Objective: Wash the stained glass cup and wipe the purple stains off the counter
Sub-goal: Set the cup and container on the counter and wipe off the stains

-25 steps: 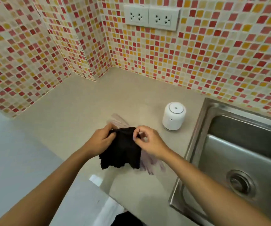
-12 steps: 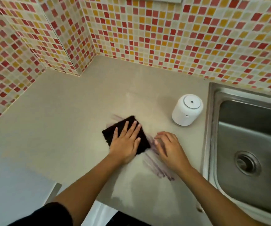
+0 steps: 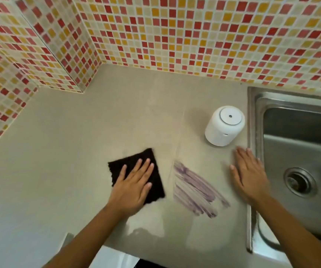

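Head view looks down on a smooth, matte beige stone-like counter (image 3: 97, 122) backed by a glossy mosaic wall of small red, orange and cream tiles (image 3: 194, 35), with a brushed stainless-steel sink (image 3: 298, 144) set into the counter beyond the right hand's little-finger side. Next in size, the streaky purple stain (image 3: 193, 189), a fan of thin brush-like strokes, lies between the two hands: just to the thumb side of the left hand (image 3: 134, 182) and somewhat further from the thumb side of the right hand (image 3: 249, 176). Its long axis runs diagonally, from up near the left fingertips' level down towards the person and the sink. The left hand, nearer to it, presses flat with fingers spread and extended on a square, fuzzy black cloth (image 3: 130, 164), pinning it rather than gripping it; one cloth corner points towards the stain. So the coming wipe is probably a sideways push of cloth towards the right. The right hand is flat and splayed, holding nothing, blurred; whether it touches the counter I cannot tell. Beyond its fingertips stands a small white matte plastic cylinder with rounded edges (image 3: 224, 125). No glass cup is visible.
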### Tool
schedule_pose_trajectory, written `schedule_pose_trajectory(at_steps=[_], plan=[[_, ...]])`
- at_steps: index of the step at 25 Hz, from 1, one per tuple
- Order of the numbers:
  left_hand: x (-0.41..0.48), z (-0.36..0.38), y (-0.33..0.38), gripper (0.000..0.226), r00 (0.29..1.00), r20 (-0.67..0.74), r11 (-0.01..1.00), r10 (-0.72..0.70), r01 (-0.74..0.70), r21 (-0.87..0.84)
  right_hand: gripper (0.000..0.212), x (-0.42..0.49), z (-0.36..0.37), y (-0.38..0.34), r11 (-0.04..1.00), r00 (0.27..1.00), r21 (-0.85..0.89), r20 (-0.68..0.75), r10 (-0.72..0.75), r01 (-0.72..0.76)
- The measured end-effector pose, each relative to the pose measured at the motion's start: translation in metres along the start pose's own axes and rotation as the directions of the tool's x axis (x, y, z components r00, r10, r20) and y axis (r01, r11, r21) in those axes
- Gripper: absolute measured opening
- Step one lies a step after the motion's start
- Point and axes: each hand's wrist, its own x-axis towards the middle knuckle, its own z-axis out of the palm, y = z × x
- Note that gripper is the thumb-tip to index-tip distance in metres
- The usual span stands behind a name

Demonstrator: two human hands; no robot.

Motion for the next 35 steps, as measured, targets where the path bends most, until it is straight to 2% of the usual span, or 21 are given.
schedule_pose_trajectory(at_steps=[1,3,4,5,7,9,11,13,14,15,17,19,21,22,24,26,27,29,30,32,35], plan=[[-0.013,-0.001,-0.018,0.054,0.992,-0.010,0.992,-0.129,0.129,0.010,0.072,0.001,0.002,0.002,1.000,1.000,0.020,-0.012,0.018,-0.018],[0.007,-0.008,-0.059,0.054,0.899,0.004,0.898,-0.439,0.439,-0.017,0.073,0.003,0.004,0.004,1.000,1.000,0.019,-0.011,0.025,-0.025],[0.037,-0.016,-0.075,0.053,0.842,0.017,0.840,-0.539,0.539,-0.058,0.073,0.004,0.005,0.004,1.000,1.000,0.000,0.002,0.024,-0.024],[0.075,-0.024,-0.086,0.053,0.817,0.001,0.813,-0.577,0.574,-0.099,0.072,0.005,0.006,0.004,0.999,1.000,-0.035,0.015,0.021,-0.021],[0.156,-0.034,-0.092,0.053,0.835,-0.016,0.829,-0.550,0.543,-0.139,0.070,0.004,0.008,0.002,0.996,0.999,-0.087,0.033,0.026,-0.023],[0.210,-0.039,-0.067,0.052,0.904,0.042,0.896,-0.426,0.428,-0.117,0.067,0.005,0.009,0.001,0.994,0.998,-0.104,0.048,0.043,-0.038],[0.201,-0.035,-0.038,0.051,0.977,0.069,0.972,-0.201,0.208,-0.106,0.066,0.005,0.009,0.000,0.993,0.997,-0.113,0.068,0.046,-0.038],[0.137,-0.023,-0.027,0.051,0.999,0.049,0.997,-0.016,0.020,-0.074,0.065,0.006,0.008,0.000,0.992,0.997,-0.116,0.064,0.052,-0.045],[0.096,-0.014,-0.030,0.051,1.000,0.005,0.997,-0.007,0.007,-0.077,0.066,0.005,0.009,0.000,0.992,0.997,-0.115,0.051,0.056,-0.050],[0.059,-0.010,-0.040,0.052,0.997,-0.041,0.996,-0.067,0.065,-0.059,0.068,0.004,0.010,0.000,0.992,0.998,-0.112,0.036,0.054,-0.050],[0.040,-0.014,-0.078,0.055,0.957,-0.059,0.955,-0.285,0.278,-0.099,0.069,0.005,0.012,0.000,0.993,0.999,-0.111,0.022,0.049,-0.046],[0.087,-0.027,-0.113,0.052,0.868,-0.053,0.865,-0.495,0.486,-0.123,0.067,0.006,0.012,0.001,0.993,0.999,-0.108,0.027,0.040,-0.037],[0.167,-0.042,-0.124,0.052,0.808,-0.066,0.805,-0.585,0.570,-0.165,0.066,0.006,0.014,0.003,0.993,0.999,-0.110,0.020,0.048,-0.045],[0.205,-0.047,-0.117,0.052,0.814,-0.050,0.807,-0.579,0.564,-0.172,0.065,0.006,0.016,0.004,0.992,0.999,-0.111,0.010,0.053,-0.052],[0.252,-0.046,-0.086,0.051,0.872,-0.022,0.867,-0.488,0.482,-0.129,0.064,0.006,0.018,0.004,0.992,0.999,-0.116,-0.005,0.049,-0.050],[0.243,-0.040,-0.052,0.049,0.972,0.017,0.968,-0.232,0.233,-0.088,0.064,0.006,0.017,0.004,0.992,0.999,-0.118,0.001,0.038,-0.038],[0.220,-0.033,-0.042,0.049,0.997,0.019,0.995,-0.077,0.078,-0.063,0.064,0.006,0.016,0.004,0.993,0.999,-0.114,-0.002,0.038,-0.038],[0.149,-0.023,-0.041,0.050,0.993,0.007,0.991,0.120,-0.119,-0.056,0.066,0.006,0.015,0.003,0.993,0.999,-0.106,-0.006,0.047,-0.048],[0.111,-0.019,-0.049,0.050,0.989,-0.001,0.988,0.145,-0.144,-0.057,0.066,0.005,0.014,0.002,0.993,0.999,-0.104,0.001,0.050,-0.050],[0.068,-0.020,-0.079,0.051,0.999,0.001,0.997,0.043,-0.043,-0.066,0.066,0.004,0.015,0.001,0.994,0.998,-0.091,0.010,0.055,-0.054],[0.132,-0.030,-0.099,0.050,0.976,-0.048,0.976,-0.210,0.207,-0.071,0.065,0.006,0.014,0.004,0.997,0.998,-0.067,0.037,0.051,-0.049]])
